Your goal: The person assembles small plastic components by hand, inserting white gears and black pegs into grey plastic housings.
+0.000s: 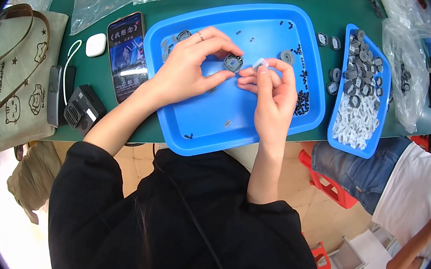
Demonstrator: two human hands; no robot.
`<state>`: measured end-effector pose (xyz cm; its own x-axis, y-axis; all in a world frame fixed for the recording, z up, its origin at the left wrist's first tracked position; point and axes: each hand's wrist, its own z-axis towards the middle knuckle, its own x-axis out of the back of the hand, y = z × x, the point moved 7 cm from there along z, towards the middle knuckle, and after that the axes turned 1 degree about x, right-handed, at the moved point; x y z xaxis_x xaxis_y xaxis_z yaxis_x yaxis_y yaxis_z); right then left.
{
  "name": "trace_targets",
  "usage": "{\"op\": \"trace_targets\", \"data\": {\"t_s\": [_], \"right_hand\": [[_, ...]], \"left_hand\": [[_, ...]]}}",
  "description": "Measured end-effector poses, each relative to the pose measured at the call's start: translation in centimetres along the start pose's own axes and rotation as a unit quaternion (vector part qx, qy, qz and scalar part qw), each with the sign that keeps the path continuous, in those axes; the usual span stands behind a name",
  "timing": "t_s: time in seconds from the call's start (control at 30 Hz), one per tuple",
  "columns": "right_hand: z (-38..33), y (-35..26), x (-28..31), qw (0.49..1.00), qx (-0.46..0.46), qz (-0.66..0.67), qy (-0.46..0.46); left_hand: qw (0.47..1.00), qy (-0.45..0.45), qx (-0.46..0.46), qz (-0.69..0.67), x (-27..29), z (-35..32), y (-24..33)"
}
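Observation:
Over a blue tray point(194, 137), my left hand point(193, 66) pinches a small dark grey plastic housing point(233, 63) between thumb and fingers. Just to its right, my right hand point(275, 91) grips a small white translucent plastic piece point(260, 63) at its fingertips. The two parts are close, with a narrow gap between them. Inside the tray, a round grey part point(286, 57) lies beyond my right hand, and many tiny black pieces point(303, 103) are heaped along the right side. Other dark housings point(183, 35) sit at the tray's left, partly hidden by my left hand.
A narrower blue tray point(353, 149) at the right holds grey parts point(362, 63) and white pieces point(356, 123). Left of the big tray lie a phone point(128, 57), a white case point(96, 45), a small black device point(86, 108) and a cloth bag point(18, 82). Another person point(404, 191) is at the right.

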<state>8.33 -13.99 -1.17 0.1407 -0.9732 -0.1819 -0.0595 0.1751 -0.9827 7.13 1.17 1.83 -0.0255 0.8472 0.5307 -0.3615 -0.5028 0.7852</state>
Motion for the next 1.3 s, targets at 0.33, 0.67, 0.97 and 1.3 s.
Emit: {"op": "trace_targets", "data": {"t_s": [0.33, 0.67, 0.97, 1.3], "right_hand": [[0.2, -0.8, 0.0, 0.998, 0.045, -0.038, -0.036], [-0.1, -0.8, -0.3, 0.998, 0.009, 0.058, -0.034], [-0.2, -0.9, -0.8, 0.998, -0.004, -0.013, -0.060], [-0.2, -1.2, 0.1, 0.998, 0.057, -0.005, -0.001]], "left_hand": [[0.989, -0.004, 0.039, -0.139, -0.2, 0.0, -0.7], [0.983, -0.015, 0.050, -0.176, -0.1, 0.0, -0.8], [0.952, -0.046, 0.108, -0.283, -0.6, -0.1, -1.5], [0.928, -0.067, 0.150, -0.334, -0.9, 0.0, -1.9]]}}
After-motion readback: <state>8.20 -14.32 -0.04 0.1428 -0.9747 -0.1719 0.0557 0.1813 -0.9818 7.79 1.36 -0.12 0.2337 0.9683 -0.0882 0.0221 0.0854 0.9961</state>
